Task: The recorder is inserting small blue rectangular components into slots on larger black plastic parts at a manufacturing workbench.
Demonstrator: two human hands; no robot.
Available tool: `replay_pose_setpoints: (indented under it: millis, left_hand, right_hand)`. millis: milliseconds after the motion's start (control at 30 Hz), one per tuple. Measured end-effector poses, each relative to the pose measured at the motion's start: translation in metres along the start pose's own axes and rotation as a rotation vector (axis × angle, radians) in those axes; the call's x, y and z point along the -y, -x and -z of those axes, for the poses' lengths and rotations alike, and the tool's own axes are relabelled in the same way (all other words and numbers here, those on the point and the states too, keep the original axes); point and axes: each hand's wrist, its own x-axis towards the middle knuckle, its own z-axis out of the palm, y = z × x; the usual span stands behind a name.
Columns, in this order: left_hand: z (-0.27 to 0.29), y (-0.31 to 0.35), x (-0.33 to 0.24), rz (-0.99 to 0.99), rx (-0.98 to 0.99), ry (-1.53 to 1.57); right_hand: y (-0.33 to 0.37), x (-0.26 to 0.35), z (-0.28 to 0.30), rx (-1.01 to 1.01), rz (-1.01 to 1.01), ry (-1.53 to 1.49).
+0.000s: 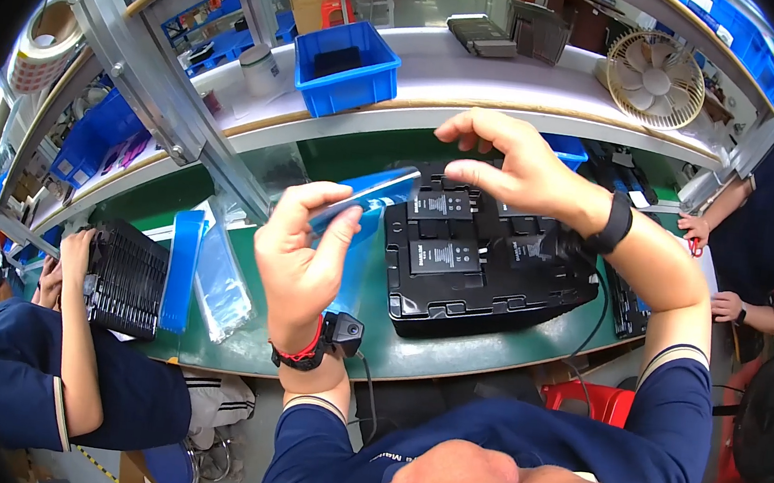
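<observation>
My left hand [301,251] pinches a blue-tinted clear film sheet [381,187] between thumb and fingers, holding it tilted above the bench. Behind and below it is more blue film [363,253], partly covered by the hand. Over the far side of a black plastic tray [493,309], my right hand [525,169] is raised, its thumb and curled fingers apart with nothing visible between them. Flat black phone-type batteries [446,258] lie in the tray's recesses. The tray appears to top a stack just right of my left hand.
Clear plastic sleeves [224,286] and a blue strip [182,267] lie left on the green bench [375,358]. A co-worker's hand [74,256] touches stacked black trays [126,275]. A blue bin [346,72] and fan [656,79] occupy the shelf. Another person works at right.
</observation>
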Motion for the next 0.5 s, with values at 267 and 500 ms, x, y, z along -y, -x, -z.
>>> replay_pose_setpoints:
  millis: [267, 500]
  left_hand:
    - [-0.012, 0.004, 0.01, -0.022, 0.097, -0.055]
    - [-0.014, -0.001, 0.0, -0.015, 0.174, -0.143]
  right_hand:
    - [0.008, 0.016, -0.014, -0.063, 0.286, 0.123]
    - [0.018, 0.028, -0.003, -0.152, 0.339, 0.061]
